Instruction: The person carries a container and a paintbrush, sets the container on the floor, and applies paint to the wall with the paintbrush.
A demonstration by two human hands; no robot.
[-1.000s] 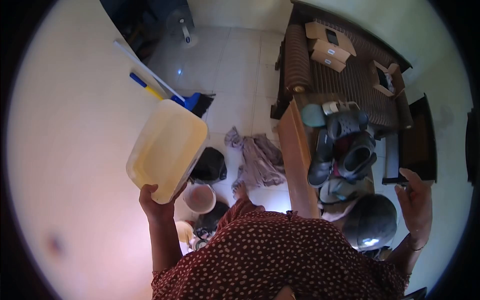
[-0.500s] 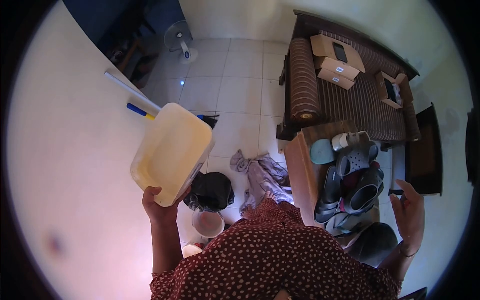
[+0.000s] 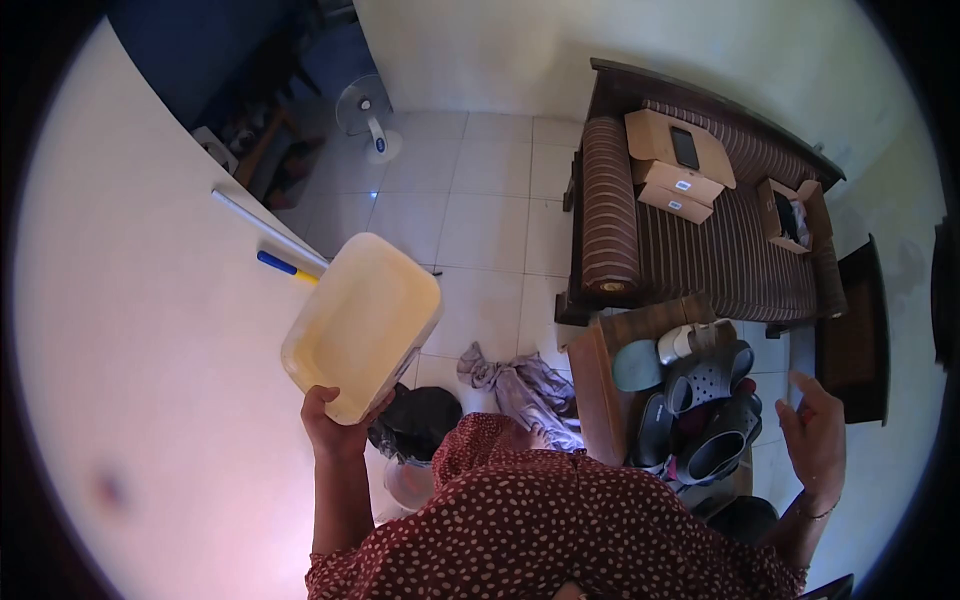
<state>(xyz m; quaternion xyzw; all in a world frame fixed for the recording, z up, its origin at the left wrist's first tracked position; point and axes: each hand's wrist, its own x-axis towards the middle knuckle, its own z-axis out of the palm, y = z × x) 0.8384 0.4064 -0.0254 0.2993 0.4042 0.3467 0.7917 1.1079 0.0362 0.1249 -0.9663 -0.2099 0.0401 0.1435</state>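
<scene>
Gripping the near end of a cream tub (image 3: 365, 315) with the left hand (image 3: 340, 420), thumb over the rim. Holding it aloft with its mouth tipped up toward the head, beside the pale wall (image 3: 150, 320); cannot tell how narrow a gap divides wall from tub. Opening out, right of the tub, onto a stretch of tiled floor (image 3: 485, 225), then narrowing nearer the body between a black bag (image 3: 420, 425) and the side of a wooden cabinet (image 3: 597, 395). Holding the right hand (image 3: 818, 440) loose, with fingers parted and slightly bent, out past the right edge of the cabinet and near the grey clogs (image 3: 700, 385).

Leaning along the wall at left: a white pole (image 3: 268, 228) and a blue-and-yellow handle (image 3: 285, 265). Standing on the far tiles, by a dark doorway: a fan (image 3: 377, 130). Lying crumpled on the floor between bag and cabinet: a greyish cloth (image 3: 520, 385). Heaped on the cabinet: clogs and other footwear. Set beyond it: a striped sofa (image 3: 690, 275) bearing cardboard boxes (image 3: 675, 150), topped by a dark phone-like slab (image 3: 684, 147), with an open box (image 3: 800, 215) farther right.

Compared with half a second ago, tilted up somewhat, putting fan, sofa and footwear lower in view. Covered now by the tub: most of the blue brush head. Unchanged: the left-hand hold.
</scene>
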